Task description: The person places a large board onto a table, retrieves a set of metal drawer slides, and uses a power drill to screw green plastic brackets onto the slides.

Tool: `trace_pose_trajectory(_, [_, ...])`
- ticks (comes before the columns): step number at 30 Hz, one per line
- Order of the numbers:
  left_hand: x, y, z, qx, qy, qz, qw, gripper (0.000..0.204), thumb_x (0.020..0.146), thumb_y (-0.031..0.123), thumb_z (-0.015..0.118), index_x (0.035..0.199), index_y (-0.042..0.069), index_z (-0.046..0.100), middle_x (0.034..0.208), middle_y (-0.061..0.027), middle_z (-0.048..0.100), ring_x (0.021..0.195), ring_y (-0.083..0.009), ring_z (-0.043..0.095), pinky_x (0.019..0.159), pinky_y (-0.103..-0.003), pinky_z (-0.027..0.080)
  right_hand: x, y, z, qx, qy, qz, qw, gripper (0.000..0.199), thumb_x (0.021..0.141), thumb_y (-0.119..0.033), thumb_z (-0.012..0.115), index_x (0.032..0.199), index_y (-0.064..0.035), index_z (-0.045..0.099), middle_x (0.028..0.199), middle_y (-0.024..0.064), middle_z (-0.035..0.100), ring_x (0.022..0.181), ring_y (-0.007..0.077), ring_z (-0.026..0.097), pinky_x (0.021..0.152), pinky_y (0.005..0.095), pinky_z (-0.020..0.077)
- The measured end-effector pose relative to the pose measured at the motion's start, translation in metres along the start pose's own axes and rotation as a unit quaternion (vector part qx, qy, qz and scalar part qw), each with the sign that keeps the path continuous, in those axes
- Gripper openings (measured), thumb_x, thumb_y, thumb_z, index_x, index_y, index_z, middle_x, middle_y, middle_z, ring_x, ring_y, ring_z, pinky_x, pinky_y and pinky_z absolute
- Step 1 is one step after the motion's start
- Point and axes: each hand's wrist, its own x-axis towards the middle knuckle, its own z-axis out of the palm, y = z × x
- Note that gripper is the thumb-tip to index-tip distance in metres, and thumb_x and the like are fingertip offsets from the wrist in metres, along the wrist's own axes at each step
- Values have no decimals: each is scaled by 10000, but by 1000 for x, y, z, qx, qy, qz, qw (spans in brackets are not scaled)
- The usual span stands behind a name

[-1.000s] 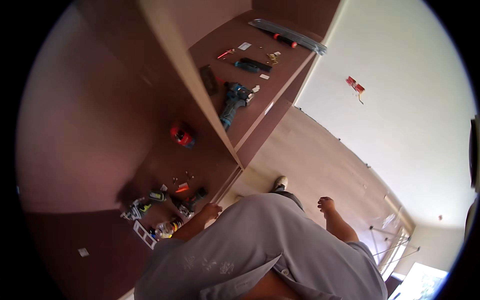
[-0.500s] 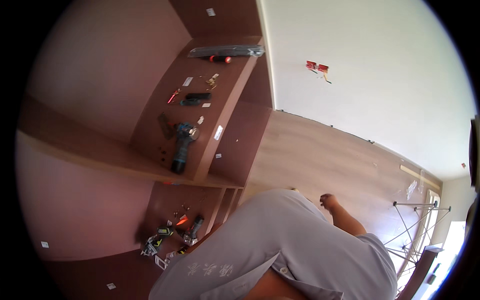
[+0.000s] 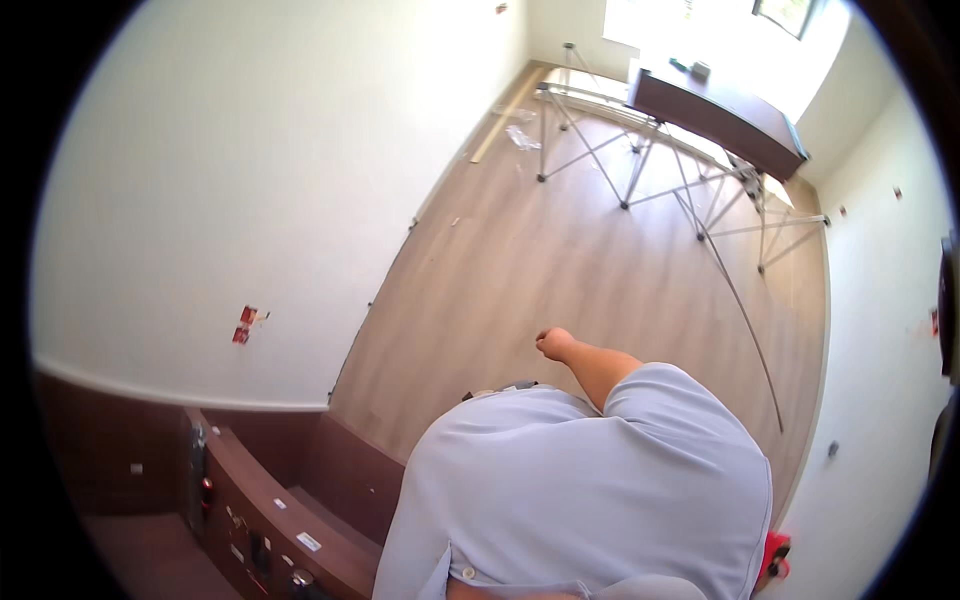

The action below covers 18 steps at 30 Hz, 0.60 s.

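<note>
My right hand (image 3: pixel 553 343) hangs out in front of my body above the wood floor (image 3: pixel 450 290). Its fingers are loosely curled in, and I see no object in them. It touches nothing. My left hand is out of sight. At the lower left, a brown cabinet (image 3: pixel 345 470) stands beside me. On its shelf lie a red and black handled tool (image 3: pixel 207 490), what looks like the head of a power drill (image 3: pixel 302 578), partly cut off, and several small pieces.
A folding metal trestle (image 3: pixel 625 205) by the window carries a long dark brown board or box (image 3: pixel 715 115). A thin strip (image 3: pixel 745 310) slants down from it to the floor. Plastic wrap (image 3: pixel 520 138) lies near the left wall. Wires stick out of a red wall box (image 3: pixel 243 325).
My view has turned right, away from the cabinet toward the window and trestle. The cabinet and its tools have slid to the lower left. My right hand stays out ahead.
</note>
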Motion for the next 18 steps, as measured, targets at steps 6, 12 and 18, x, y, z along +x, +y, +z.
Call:
trace_pose_trajectory(6, [46,38,-19,121,-33,93,988,166,1001,147,657,1047,-5,707,870,-87,752,782,-168,700,704,-331,571,-212,257,-3,-289,-114,67,948,321,894,-227,620,1090,-61,813,1139,192,785,1006,351,759,866,477,595])
trace_pose_trajectory(12, [44,116,83,5,-76,49,996,226,1003,178,674,1122,-13,696,939,-109,777,843,-179,726,765,-340,592,-332,376,4,-219,-180,241,928,352,980,-300,628,1204,-93,803,1170,152,796,1106,353,745,943,455,598])
trace_pose_trajectory(18, [22,236,231,134,-176,117,968,245,1026,217,672,1135,0,702,948,-85,769,854,-160,713,771,-333,584,-281,368,-61,28,49,258,965,351,937,-316,665,1193,-125,810,1163,131,801,1084,363,750,951,472,591])
